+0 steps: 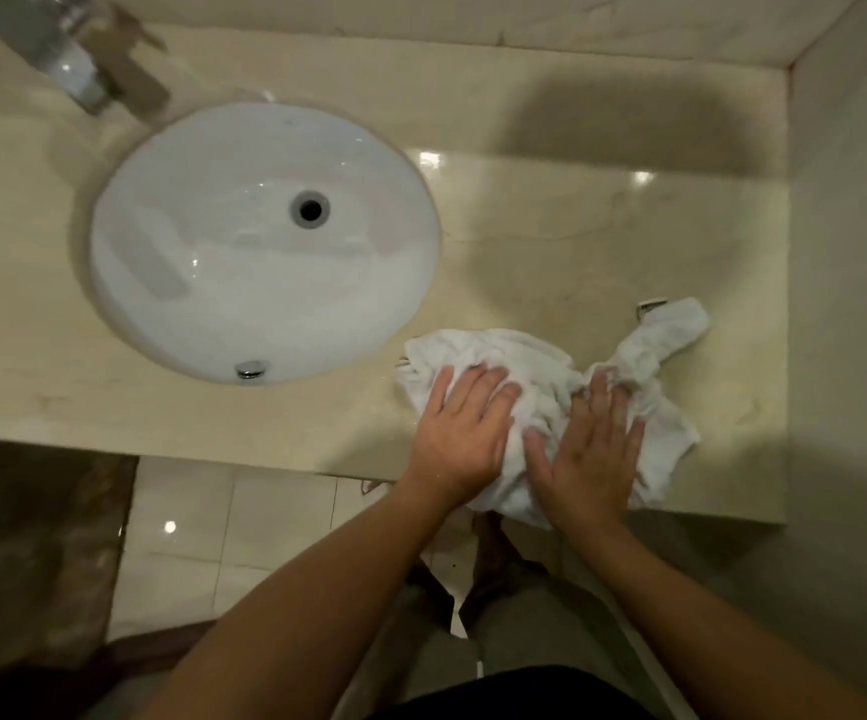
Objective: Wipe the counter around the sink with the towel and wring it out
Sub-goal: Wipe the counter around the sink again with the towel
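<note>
Towel [540,392], limp and likely wet, is pressed flat on bench [550,241] right of sink [265,241] by open left hand [465,433] and right hand [589,454]; best bunched mid-cloth for wringing.

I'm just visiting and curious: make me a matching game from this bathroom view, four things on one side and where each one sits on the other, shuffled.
Things:
1. towel
2. faucet
3. drain hole
4. left hand

Places:
A. in the middle of the white sink basin
B. crumpled on the counter right of the sink
C. at the top left, behind the sink
D. pressed flat on the towel, beside the right hand

Pairs: 1-B, 2-C, 3-A, 4-D
</note>
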The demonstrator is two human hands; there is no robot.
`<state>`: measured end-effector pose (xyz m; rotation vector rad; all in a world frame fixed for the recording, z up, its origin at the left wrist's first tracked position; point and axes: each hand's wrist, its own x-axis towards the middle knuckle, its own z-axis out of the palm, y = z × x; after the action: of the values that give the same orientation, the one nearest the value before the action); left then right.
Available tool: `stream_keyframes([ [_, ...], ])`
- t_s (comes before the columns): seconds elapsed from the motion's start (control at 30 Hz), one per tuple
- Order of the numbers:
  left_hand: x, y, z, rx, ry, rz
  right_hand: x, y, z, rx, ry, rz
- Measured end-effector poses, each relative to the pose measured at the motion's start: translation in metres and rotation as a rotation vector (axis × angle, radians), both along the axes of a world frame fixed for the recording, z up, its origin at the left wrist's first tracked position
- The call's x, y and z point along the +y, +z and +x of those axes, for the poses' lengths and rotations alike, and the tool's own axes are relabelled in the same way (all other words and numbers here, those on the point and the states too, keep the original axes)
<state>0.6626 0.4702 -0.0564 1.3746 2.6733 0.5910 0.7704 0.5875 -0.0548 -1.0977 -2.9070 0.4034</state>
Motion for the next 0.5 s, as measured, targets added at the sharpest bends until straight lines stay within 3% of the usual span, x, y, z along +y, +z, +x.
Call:
stream_keyframes([
  [0.5, -0.232, 0.005, -0.106, 0.045, 0.442, -0.198, -0.197, 0.023, -0.161, -0.008, 0.551, -0.094],
])
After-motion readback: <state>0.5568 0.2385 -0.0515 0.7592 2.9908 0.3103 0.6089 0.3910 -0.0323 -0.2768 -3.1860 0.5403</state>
